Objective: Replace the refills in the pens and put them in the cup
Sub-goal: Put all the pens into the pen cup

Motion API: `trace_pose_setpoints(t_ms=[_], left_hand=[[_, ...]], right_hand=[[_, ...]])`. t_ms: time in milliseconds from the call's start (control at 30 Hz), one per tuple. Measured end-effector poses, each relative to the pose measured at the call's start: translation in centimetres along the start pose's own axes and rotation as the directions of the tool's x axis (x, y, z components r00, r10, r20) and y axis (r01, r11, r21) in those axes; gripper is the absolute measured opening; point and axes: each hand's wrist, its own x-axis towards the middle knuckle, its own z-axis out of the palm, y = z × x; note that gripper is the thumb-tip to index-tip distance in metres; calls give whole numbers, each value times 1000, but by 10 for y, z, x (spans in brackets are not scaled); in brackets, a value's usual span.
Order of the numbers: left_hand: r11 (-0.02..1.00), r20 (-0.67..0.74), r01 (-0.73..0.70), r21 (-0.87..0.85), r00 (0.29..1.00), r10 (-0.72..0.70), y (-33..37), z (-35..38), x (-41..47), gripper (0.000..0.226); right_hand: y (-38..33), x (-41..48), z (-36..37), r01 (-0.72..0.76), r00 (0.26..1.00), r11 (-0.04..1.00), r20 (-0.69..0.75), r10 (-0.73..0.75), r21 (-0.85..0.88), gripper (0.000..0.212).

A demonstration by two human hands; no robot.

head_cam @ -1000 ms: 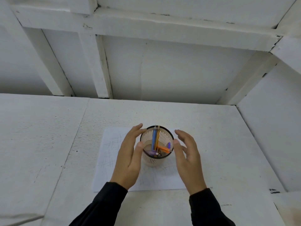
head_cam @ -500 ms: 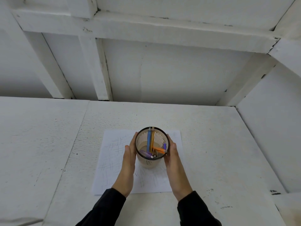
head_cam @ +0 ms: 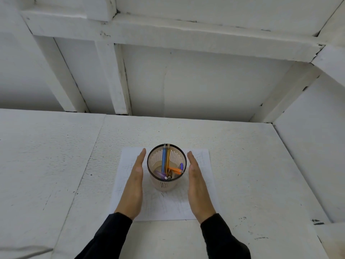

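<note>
A beige slotted cup with a dark rim stands upright on a scribbled sheet of paper. Inside it lean several pens: a blue one, an orange-yellow one, a short orange one and a purple one. My left hand is flat and straight-fingered just left of the cup, with a small gap to it. My right hand mirrors it on the right side, also apart from the cup. Neither hand holds anything.
The paper lies on a white painted tabletop. A white wall with beams rises behind, and a white side panel closes off the right.
Half a second ago both hands pressed against the cup's sides; they have since moved outward and let it go. The cup stands where it was set.
</note>
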Motion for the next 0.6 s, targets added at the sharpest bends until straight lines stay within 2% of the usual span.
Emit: trace_pose_setpoints(t_ms=[67, 100, 167, 233, 300, 367, 433, 600], left_hand=[[973, -44, 29, 228, 999, -20, -11, -8, 5, 56], [932, -49, 8, 363, 999, 10, -15, -13, 6, 54], [813, -52, -7, 583, 998, 45, -24, -19, 11, 54], [663, -33, -25, 748, 997, 74, -32, -22, 14, 56], [505, -11, -37, 862, 996, 92, -39, -23, 17, 59], [426, -2, -34, 904, 996, 85, -46, -22, 19, 61], [400, -8, -22, 916, 997, 74, -53, -22, 20, 63], [390, 3, -17, 921, 999, 38, -61, -21, 20, 66]], right_hand=[[10, 3, -5, -16, 1000, 977, -15, 13, -214, 54], [17, 5, -8, -5, 1000, 923, -13, 0, -385, 61], [31, 10, -15, 10, 1000, 730, -11, -24, -683, 76], [42, 14, -17, -6, 1000, 592, -11, -4, -806, 77], [51, 16, -17, -18, 999, 495, -29, -14, -869, 74], [58, 18, -15, -26, 1000, 454, -25, 10, -891, 69], [65, 20, -14, -25, 1000, 443, -20, 17, -896, 69], [75, 19, -11, 12, 1000, 494, 25, 19, -869, 76]])
